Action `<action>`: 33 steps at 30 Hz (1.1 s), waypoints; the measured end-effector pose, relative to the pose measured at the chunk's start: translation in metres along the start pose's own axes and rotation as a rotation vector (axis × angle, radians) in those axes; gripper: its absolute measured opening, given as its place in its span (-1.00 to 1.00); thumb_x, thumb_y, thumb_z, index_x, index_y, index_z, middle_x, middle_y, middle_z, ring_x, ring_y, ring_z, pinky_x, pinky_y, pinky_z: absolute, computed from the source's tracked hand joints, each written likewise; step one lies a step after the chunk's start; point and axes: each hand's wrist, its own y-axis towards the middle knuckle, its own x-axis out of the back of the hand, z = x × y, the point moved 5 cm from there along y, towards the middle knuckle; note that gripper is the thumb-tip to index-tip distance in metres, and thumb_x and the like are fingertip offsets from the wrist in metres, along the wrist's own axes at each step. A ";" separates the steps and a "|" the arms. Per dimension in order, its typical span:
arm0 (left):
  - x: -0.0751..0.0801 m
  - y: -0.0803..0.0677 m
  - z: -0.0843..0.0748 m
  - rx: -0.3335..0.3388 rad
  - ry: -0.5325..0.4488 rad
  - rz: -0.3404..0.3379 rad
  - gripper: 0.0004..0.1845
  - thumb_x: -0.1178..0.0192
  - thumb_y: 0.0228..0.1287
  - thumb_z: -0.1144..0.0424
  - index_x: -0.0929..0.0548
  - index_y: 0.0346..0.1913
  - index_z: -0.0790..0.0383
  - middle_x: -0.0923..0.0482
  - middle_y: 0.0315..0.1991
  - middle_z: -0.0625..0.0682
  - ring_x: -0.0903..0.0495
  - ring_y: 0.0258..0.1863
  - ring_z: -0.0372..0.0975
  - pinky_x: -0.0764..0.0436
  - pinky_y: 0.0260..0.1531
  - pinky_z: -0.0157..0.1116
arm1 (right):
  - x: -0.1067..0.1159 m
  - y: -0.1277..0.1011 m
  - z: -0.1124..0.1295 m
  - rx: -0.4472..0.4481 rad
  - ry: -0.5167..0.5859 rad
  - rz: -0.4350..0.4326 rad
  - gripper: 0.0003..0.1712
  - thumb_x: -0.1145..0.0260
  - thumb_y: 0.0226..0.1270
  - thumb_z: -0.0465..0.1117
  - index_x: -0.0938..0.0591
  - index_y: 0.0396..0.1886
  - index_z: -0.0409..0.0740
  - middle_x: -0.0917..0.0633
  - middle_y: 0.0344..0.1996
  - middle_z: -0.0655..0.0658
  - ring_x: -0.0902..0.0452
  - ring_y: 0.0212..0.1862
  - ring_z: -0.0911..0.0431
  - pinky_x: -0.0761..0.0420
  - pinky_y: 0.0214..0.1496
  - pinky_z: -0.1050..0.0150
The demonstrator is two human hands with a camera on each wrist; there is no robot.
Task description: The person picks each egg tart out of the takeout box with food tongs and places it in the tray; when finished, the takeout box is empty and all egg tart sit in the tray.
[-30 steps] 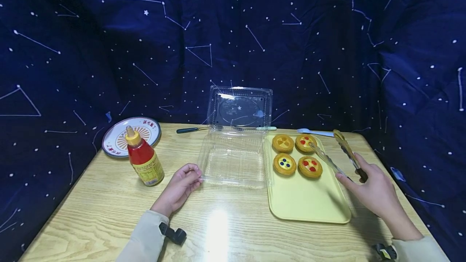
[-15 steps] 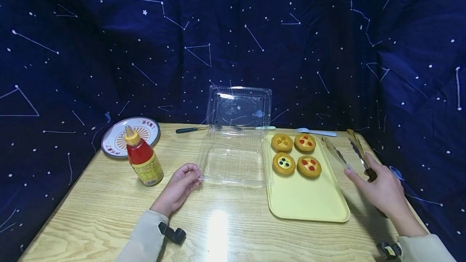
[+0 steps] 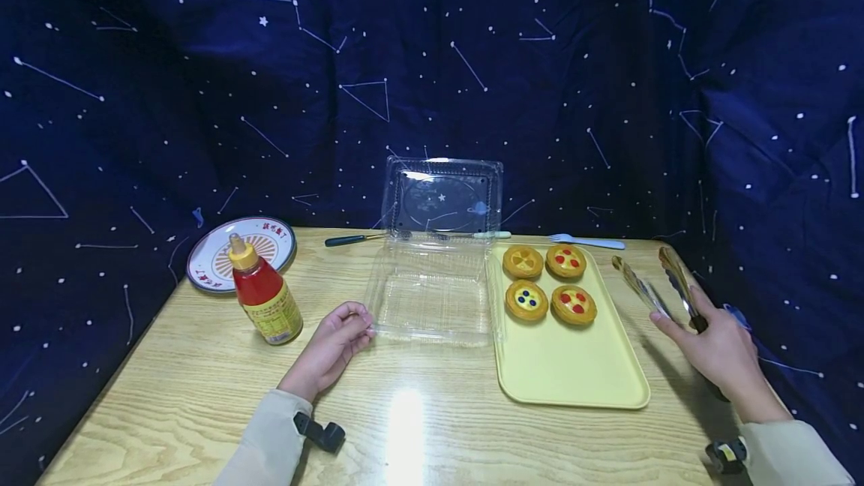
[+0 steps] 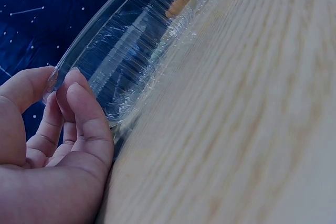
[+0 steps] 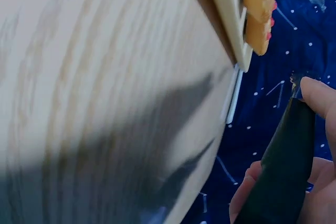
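My left hand pinches the near left corner of a clear plastic clamshell container, its lid raised at the back. The left wrist view shows the thumb and fingers on the container's rim. My right hand holds metal tongs by their dark handle. The tong arms are spread, with nothing between them, over the table's right side. On a yellow tray sit several tarts: one with yellow topping, one with blue dots, and two with red dots.
A red sauce bottle with a yellow cap stands left of my left hand, before a round patterned plate. Along the back edge lie a dark-handled utensil, a pale green handle and a light blue fork.
My right hand has moved the tongs rightward, from over the tarts to beyond the tray's right edge. My left hand stays on the container's corner.
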 end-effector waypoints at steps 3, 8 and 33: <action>0.000 0.000 0.000 -0.001 -0.003 0.000 -0.90 -0.13 0.43 0.39 -0.43 -0.11 0.23 -0.53 -0.25 0.02 -0.58 -0.26 -0.25 -0.60 -0.24 -0.40 | -0.004 0.003 -0.008 -0.021 0.005 0.028 0.10 -0.25 0.32 0.28 0.04 0.55 -0.23 -0.24 0.20 -0.75 -0.17 0.16 -0.62 -0.26 -0.05 -0.46; 0.000 0.000 0.000 -0.007 -0.002 -0.006 -0.91 -0.12 0.43 0.40 -0.43 -0.11 0.22 -0.52 -0.25 0.03 -0.57 -0.27 -0.25 -0.60 -0.25 -0.41 | -0.010 0.007 -0.017 -0.052 -0.010 0.067 0.13 -0.20 0.34 0.31 0.06 0.53 -0.35 -0.17 0.24 -0.76 -0.12 0.18 -0.65 -0.24 0.01 -0.48; 0.000 -0.001 0.000 0.021 -0.009 -0.014 -0.93 -0.11 0.45 0.38 -0.44 -0.12 0.21 -0.52 -0.26 0.02 -0.58 -0.28 -0.26 -0.60 -0.25 -0.41 | -0.031 0.021 -0.030 -0.021 -0.169 0.220 0.20 -0.07 0.36 0.40 0.03 0.42 -0.60 -0.27 0.12 -0.79 -0.30 0.06 -0.62 -0.44 -0.12 -0.35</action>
